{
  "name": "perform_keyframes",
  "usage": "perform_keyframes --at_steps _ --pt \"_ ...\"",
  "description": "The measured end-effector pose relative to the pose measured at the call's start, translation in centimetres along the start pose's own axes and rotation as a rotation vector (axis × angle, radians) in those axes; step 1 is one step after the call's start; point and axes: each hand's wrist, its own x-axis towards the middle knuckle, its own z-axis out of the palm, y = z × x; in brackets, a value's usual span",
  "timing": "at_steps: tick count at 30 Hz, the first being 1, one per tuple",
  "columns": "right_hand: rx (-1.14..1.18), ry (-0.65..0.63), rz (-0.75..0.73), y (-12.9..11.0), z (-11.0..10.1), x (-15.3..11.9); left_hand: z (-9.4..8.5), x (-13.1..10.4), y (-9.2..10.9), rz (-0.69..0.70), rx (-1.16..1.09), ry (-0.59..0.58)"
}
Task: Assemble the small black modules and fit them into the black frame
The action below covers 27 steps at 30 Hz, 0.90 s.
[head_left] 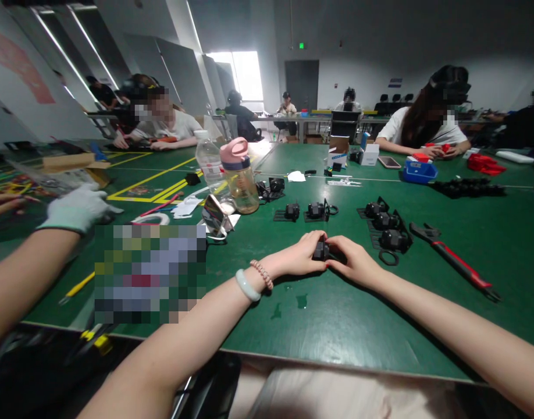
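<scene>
Green matting covers the table [319,326] in front of you, with 2 small wet spots [302,301] just ahead of your forearms. Your left hand [299,254] and right hand [354,260] meet at the table's middle, fingers of both closed around 1 small black part [321,251] held between them, low over or on the mat; which one cannot be told from this view. Your left wrist carries a pale bangle [246,285] and a bead bracelet [263,273].

Just beyond your right hand lies a cluster of 3 similar black parts [385,228], with a red-handled wrench [456,261] to its right. Beyond your left hand sit 2 more black units [305,210]. Further left stand a pink-lidded bottle [241,174] and a clear plastic bottle [208,160], touching or nearly so.

At far left, a co-worker's gloved hand [77,208] rests near the edge. At the far side, a seated person works beside a blue tray [419,172].
</scene>
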Motion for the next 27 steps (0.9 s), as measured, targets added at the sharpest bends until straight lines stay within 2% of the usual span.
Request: perform_keyframes --at_steps 15,27 --pt "0.032 0.022 0.064 -0.27 0.21 0.09 0.15 -0.18 -0.04 0.017 -0.002 0.002" --pt "0.021 0.033 0.039 -0.08 0.17 0.04 0.27 -0.04 -0.31 0.028 0.003 0.006"
